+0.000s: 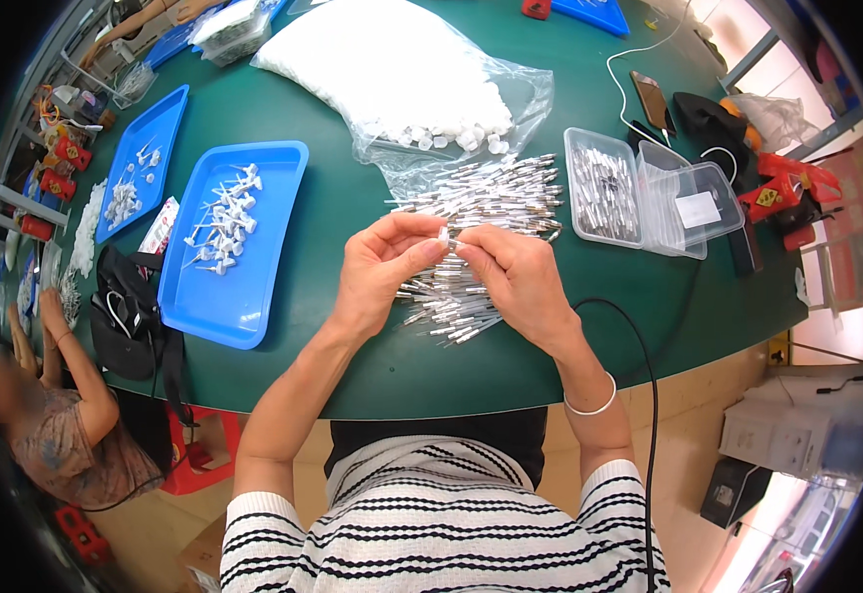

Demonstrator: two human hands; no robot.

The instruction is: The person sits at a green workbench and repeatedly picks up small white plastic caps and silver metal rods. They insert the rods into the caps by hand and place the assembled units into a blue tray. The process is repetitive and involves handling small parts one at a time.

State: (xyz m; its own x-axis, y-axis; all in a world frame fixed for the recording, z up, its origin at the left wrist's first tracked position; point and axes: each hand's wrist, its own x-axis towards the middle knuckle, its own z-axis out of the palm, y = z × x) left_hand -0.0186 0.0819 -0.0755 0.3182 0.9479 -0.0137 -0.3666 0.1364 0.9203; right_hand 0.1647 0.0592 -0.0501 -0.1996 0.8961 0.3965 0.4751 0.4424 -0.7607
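Observation:
My left hand (384,274) and my right hand (522,282) meet fingertip to fingertip over the table. Both are closed in a pinch on a small white-and-silver piece (450,240); the fingertips cover most of it, so its full shape is hidden. Under and beyond my hands lies a loose pile of thin white-and-silver rods (505,188). Left of my left hand, a blue tray (216,314) carries several white pieces with thin stems (226,219).
A large clear bag of small white caps (392,69) lies behind the pile. To the right stand a clear plastic box of rods (604,188), its lid (698,210) and a phone (653,101). A black bag (123,316), another blue tray (169,114) and a co-worker (81,435) are at left.

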